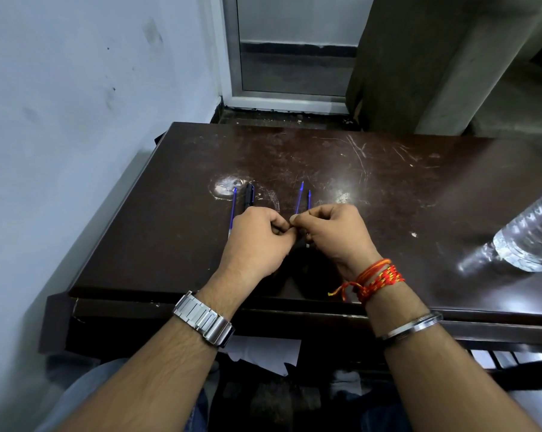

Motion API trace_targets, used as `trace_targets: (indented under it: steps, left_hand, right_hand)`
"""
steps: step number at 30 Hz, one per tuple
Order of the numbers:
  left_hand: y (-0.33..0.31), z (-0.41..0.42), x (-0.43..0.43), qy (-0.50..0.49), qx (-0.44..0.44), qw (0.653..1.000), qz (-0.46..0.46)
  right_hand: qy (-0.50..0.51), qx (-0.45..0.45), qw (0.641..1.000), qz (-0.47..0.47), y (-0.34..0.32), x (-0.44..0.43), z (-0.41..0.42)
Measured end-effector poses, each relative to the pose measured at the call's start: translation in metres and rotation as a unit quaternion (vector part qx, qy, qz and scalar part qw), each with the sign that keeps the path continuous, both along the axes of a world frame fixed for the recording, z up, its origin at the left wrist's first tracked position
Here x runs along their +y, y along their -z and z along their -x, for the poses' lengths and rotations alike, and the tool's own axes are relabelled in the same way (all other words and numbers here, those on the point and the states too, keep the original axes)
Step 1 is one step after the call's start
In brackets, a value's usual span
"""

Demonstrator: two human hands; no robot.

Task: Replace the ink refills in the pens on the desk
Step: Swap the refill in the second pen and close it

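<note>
My left hand (pixel 258 241) and my right hand (pixel 335 233) meet over the middle of the dark brown desk (pixel 170 238), fingertips pinched together on a dark pen whose body is almost wholly hidden between them. A small light part shows at the fingertips. Left of my left hand lie a blue refill (pixel 233 207) and a black pen (pixel 249 194). Two more blue refills (pixel 300 197) (pixel 309 199) stick out beyond my right hand, pointing away from me.
A clear plastic water bottle (pixel 531 238) lies at the desk's right edge. A pale wall runs along the left, a door frame and a curtain stand behind the desk. Papers show under the desk's front edge.
</note>
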State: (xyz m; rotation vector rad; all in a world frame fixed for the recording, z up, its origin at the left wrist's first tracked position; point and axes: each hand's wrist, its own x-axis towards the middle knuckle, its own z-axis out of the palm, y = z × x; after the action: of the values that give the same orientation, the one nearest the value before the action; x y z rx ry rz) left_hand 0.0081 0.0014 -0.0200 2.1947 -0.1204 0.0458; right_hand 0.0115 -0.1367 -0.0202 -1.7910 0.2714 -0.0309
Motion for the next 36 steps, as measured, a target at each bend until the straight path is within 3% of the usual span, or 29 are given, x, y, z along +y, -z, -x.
trace_targets:
  steps: [13,15,18,22,36]
  left_hand:
    - [0.0,0.0,-0.001,0.001,-0.003,1.0,0.017]
    - [0.0,0.0,-0.002,0.008,0.002,0.999,0.033]
    - [0.0,0.001,-0.003,-0.001,-0.002,0.999,0.04]
    - [0.001,0.002,-0.002,-0.006,-0.001,1.0,0.027]
    - [0.0,0.001,0.0,-0.01,0.024,1.0,0.006]
  right_hand:
    - [0.017,-0.02,1.0,-0.006,-0.006,0.001,0.005]
    - [0.055,-0.027,0.997,0.036,-0.007,-0.001,0.004]
    - [0.1,-0.041,0.98,0.169,-0.008,-0.01,0.001]
    - [0.087,-0.047,0.959,0.265,-0.012,-0.015,0.0]
    - [0.047,-0.011,0.942,0.332,-0.005,-0.011,-0.009]
